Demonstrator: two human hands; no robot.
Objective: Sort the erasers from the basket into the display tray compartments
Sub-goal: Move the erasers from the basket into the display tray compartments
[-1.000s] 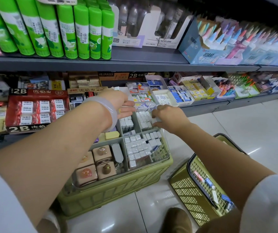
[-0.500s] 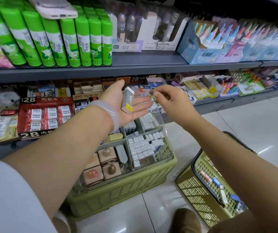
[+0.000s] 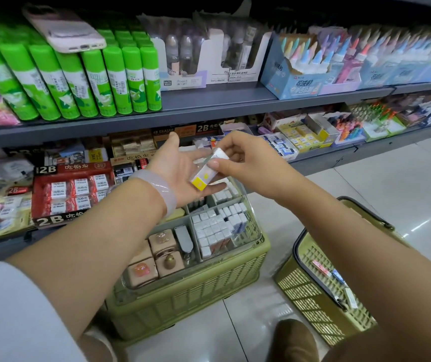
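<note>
Head view over a stationery aisle: a small white rectangular eraser with a yellow end [image 3: 207, 168], wrapped in clear film, lies tilted across the upturned palm of the left hand [image 3: 180, 173], whose fingers are spread flat and relaxed beneath it. The right hand [image 3: 243, 163] pinches the eraser's upper end, thumb pressing on top and curled fingers behind it. Both hands hover above a clear plastic display tray with grey dividers [image 3: 252, 232], its right compartments packed with rows of white erasers [image 3: 217, 226] and its left ones holding pinkish-brown boxed items [image 3: 154, 259]. That tray sits on an olive-green slatted crate [image 3: 191, 299] on the tiled floor. To the right stands an olive-green shopping basket with a black rim [image 3: 311, 288], a few loose erasers visible inside. A pale translucent bangle [image 3: 161, 190] circles the left wrist.
</note>
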